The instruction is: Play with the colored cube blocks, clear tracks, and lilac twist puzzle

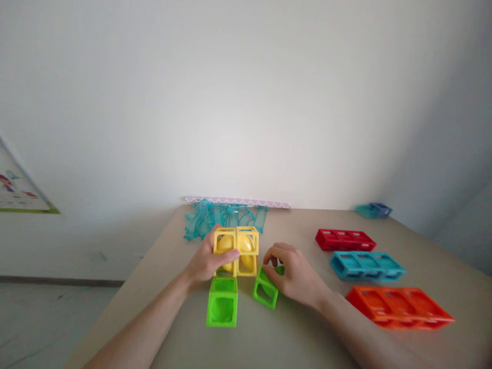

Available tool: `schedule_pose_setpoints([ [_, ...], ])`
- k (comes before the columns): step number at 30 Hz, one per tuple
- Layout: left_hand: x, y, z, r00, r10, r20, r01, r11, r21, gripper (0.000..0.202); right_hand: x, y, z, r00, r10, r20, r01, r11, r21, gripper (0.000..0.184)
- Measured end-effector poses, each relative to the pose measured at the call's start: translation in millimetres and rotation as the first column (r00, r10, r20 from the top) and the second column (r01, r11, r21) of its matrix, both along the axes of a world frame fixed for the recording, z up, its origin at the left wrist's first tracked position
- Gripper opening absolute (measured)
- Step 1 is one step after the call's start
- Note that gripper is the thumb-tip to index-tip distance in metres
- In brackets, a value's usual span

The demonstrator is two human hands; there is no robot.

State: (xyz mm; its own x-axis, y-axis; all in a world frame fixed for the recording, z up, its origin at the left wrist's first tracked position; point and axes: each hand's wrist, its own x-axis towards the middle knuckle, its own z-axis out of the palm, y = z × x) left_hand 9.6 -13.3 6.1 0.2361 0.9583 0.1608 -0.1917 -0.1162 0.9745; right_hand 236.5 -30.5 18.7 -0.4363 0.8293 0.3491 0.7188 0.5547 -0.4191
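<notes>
My left hand (209, 259) is closed around a block of joined yellow cubes (246, 243), its thumb lying across the front. The cubes have open frames with rounded shapes inside. Just below the yellow block and apparently touching it is a green cube (222, 307); whether the two are joined I cannot tell. To the right, my right hand (288, 269) grips a second green cube (266, 288), which is tilted and partly covered by the fingers. A narrow gap separates this cube from the yellow block.
On the right of the table (192, 343) lie a red three-cube row (345, 241), a teal row (367, 266) and an orange row (400, 307). Clear teal pieces (203, 218) are heaped at the back by a patterned strip (238, 201). A blue piece (380, 209) sits in the far right corner.
</notes>
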Motion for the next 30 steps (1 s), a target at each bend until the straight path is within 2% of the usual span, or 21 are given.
schedule_pose_setpoints([
  [7,6,-7,5.3,0.995,-0.09,0.052,0.094,0.992,-0.081,0.045,-1,1,-2.9,1.0,0.018,-0.023,-0.017,0.999,0.043,0.007],
  [12,7,-8,5.6,0.994,-0.091,0.055,0.096,0.99,-0.1,0.047,-4,-3,-1.0,0.998,0.054,-0.034,-0.049,0.991,0.125,0.012],
  [15,5,-6,3.6,0.997,-0.04,0.059,0.044,0.998,-0.052,0.044,-5,-7,2.7,0.991,0.123,-0.053,-0.114,0.982,0.149,0.013],
  [19,3,-2,1.7,0.996,0.066,0.058,-0.07,0.996,0.063,0.043,-7,-12,5.4,0.972,0.234,-0.026,-0.232,0.971,0.065,0.007],
  [22,0,-1,3.1,0.981,0.189,0.051,-0.195,0.966,0.173,0.046,-7,-12,5.3,0.959,0.283,0.011,-0.283,0.959,-0.005,0.009],
  [25,-2,-2,6.0,0.963,0.26,0.073,-0.27,0.937,0.22,0.047,-6,-13,6.7,0.957,0.289,0.032,-0.29,0.957,0.017,0.009],
  [27,-1,-4,7.0,0.952,0.294,0.089,-0.307,0.923,0.234,0.047,-6,-17,9.3,0.955,0.296,-0.004,-0.295,0.952,0.079,0.019],
  [30,4,-9,5.6,0.947,0.307,0.093,-0.32,0.916,0.241,0.049,-11,-24,12.8,0.917,0.396,-0.049,-0.385,0.911,0.146,0.05],
])
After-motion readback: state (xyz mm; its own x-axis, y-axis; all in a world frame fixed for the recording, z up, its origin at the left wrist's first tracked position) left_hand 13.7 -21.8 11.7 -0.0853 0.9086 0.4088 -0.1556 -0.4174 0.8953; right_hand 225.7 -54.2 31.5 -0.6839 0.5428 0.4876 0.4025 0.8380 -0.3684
